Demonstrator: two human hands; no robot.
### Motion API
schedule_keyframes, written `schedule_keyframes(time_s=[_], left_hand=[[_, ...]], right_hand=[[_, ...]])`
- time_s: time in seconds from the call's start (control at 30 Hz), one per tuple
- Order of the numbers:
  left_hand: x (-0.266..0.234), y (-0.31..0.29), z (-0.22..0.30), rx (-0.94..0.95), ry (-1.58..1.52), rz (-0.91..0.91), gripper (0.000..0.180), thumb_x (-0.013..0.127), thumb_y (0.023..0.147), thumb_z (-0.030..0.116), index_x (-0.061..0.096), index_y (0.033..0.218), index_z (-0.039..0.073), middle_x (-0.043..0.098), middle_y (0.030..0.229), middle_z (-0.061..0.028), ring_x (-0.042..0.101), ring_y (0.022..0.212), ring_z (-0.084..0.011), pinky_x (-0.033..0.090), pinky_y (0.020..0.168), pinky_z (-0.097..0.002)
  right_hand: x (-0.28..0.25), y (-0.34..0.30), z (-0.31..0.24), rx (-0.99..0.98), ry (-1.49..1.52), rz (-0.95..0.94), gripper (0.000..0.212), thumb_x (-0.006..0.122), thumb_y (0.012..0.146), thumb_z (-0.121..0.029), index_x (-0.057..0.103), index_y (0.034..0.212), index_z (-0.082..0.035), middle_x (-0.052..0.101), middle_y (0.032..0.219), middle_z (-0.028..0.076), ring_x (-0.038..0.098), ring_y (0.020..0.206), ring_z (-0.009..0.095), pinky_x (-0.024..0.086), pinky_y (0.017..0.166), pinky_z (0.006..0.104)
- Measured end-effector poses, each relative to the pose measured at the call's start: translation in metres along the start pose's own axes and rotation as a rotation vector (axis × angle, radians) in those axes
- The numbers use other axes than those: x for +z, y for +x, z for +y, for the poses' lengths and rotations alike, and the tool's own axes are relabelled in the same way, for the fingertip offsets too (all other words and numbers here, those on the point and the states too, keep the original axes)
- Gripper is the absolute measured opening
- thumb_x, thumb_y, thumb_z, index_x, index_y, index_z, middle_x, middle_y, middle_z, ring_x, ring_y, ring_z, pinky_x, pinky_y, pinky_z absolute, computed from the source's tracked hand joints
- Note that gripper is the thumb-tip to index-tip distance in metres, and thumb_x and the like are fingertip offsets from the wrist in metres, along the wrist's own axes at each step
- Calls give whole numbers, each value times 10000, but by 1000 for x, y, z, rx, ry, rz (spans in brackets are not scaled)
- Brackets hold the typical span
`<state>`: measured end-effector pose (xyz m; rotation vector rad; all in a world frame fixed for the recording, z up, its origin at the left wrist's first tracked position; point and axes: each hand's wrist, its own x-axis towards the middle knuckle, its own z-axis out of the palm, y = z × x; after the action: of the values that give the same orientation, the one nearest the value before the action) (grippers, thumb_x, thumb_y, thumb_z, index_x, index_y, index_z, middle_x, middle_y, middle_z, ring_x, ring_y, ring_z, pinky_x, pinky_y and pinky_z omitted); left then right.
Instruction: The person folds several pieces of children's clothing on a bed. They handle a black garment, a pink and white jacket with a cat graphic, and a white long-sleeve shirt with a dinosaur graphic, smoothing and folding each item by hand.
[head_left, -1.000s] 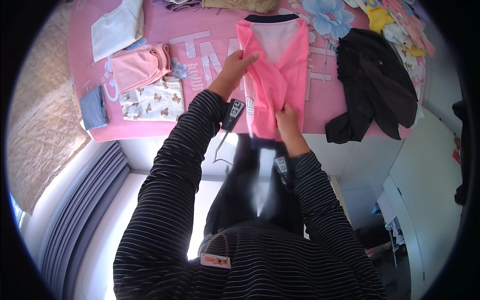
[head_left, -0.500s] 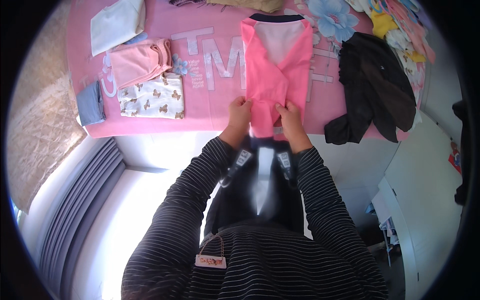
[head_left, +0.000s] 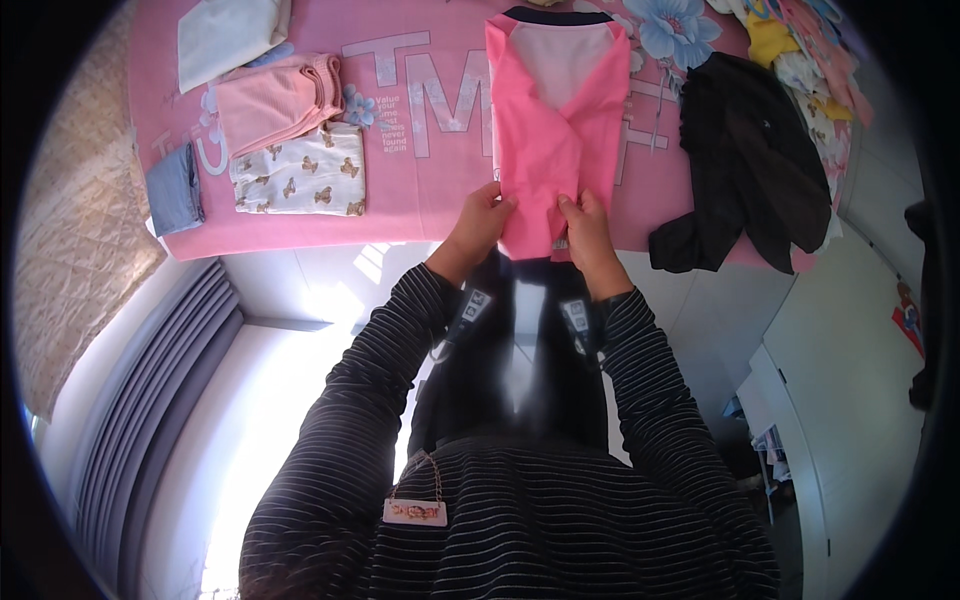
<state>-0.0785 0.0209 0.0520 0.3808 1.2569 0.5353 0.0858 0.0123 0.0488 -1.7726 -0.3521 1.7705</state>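
Note:
A bright pink top [head_left: 540, 135] with a dark collar band lies lengthwise on the bed, its sides folded inward into a narrow strip. The paler inside of its back shows in a V below the collar. At its near end, by the bed's front edge, my left hand [head_left: 481, 225] pinches the left corner between thumb and fingers. Opposite it, my right hand [head_left: 590, 235] grips the right corner the same way. The fingertips of both hands are partly hidden under the cloth.
Left on the pink bedspread [head_left: 420, 225] lie a folded white garment [head_left: 230, 40], pink ribbed garment [head_left: 275, 105], bear-print garment [head_left: 310, 180] and blue-grey garment [head_left: 177, 190]. A crumpled black garment [head_left: 755, 165] lies right, with a colourful clothes pile [head_left: 800, 60] beyond. Grey curtains [head_left: 150, 400] hang left.
The near end of the pink top, bunched and hanging lower before, is now smoother and flatter between my hands. Both hands still hold it. The view has shifted slightly.

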Motion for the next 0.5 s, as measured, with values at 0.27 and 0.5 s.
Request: schedule_keyframes(time_s=[0.27, 0.5], left_hand=[[-1, 15, -9, 99, 262, 117, 247, 466, 869, 80, 516, 1078, -43, 600, 858, -106, 584, 723, -128, 484, 621, -233], [6, 11, -10, 100, 223, 205, 259, 534, 857, 158, 517, 1037, -28, 585, 778, -68, 560, 700, -121, 447, 588, -221]], right_hand=[[-6, -16, 7, 206, -127, -49, 152, 534, 842, -108, 514, 966, -22, 577, 752, 62, 535, 510, 129, 416, 413, 238], [-11, -22, 33, 45, -173, 44, 234, 528, 810, -23, 448, 1030, -1, 562, 835, 104, 585, 643, 164, 497, 529, 267]])
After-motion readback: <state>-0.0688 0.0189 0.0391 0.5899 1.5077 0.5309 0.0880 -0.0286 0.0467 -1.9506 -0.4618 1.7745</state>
